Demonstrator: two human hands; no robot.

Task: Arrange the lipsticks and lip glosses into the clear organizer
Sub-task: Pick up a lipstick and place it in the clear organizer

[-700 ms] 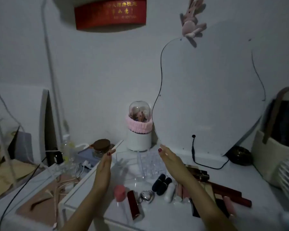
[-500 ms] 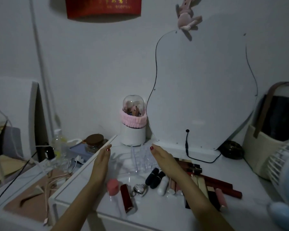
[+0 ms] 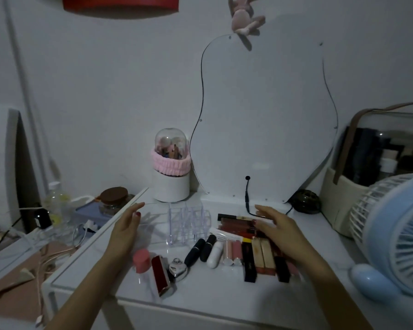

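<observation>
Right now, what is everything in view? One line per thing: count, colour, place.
clear organizer: one, transparent, table centre, compartments look empty
lipsticks and lip glosses: well over a dozen, black, white, pink, red, gold, lying loose in front and right of the organizer
heart-shaped case: one, silver, front of table
brush holder: one, white with pink band and clear dome, back centre
mirror: one, against the wall
fan: one, blue and white, right edge
storage basket: one, cream, back right
jar: one, brown lid, left of table
left hand: open, left of organizer
right hand: open, over the tubes
</observation>
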